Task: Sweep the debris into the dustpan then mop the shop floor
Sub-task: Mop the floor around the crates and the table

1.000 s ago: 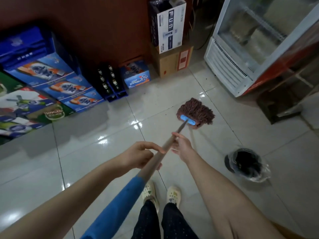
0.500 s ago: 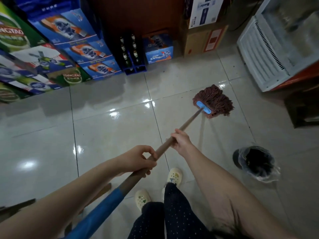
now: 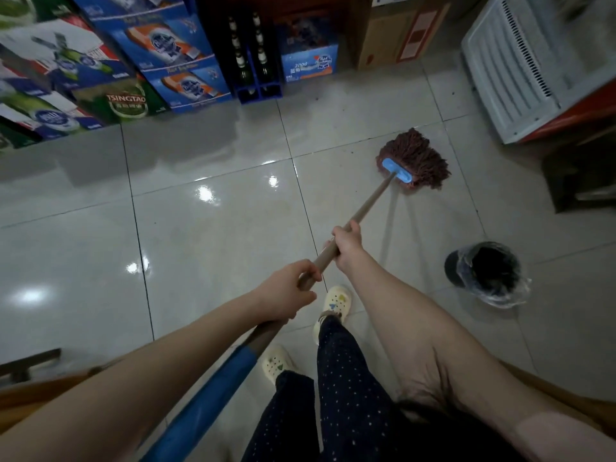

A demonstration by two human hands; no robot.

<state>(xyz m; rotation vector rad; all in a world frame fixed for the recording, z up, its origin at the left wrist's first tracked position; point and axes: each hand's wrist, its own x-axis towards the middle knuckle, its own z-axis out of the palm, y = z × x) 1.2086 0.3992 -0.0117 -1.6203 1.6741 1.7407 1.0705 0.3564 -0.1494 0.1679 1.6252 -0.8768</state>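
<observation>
Gripping mop handle point(image 3: 365, 210): left hand point(image 3: 283, 295) and right hand point(image 3: 346, 243) both wrapped round it. Mop head point(image 3: 416, 158) on wet tile floor point(image 3: 200, 245), right of green TSINGTAO carton point(image 3: 125, 101); black bin point(image 3: 485, 271) nearby.

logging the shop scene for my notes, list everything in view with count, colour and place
mop head: 1, reddish-brown with blue clamp, on floor right of centre
mop handle: 1, tan wood with blue near end, from head to person
bin: 1, black with clear liner, on floor at right
beer cartons: several, blue, green and white, stacked upper left
bottle crate: 1, blue, dark bottles inside, top centre
small carton: 1, blue, right of the crate
cardboard box: 1, brown, top right of centre
cooler: 1, white grille, top right
floor: 1, pale glossy tiles, throughout
clogs: 2, cream, bottom centre
left hand: 1, fingers round the handle, nearer the body
right hand: 1, fingers round the handle, nearer the head
</observation>
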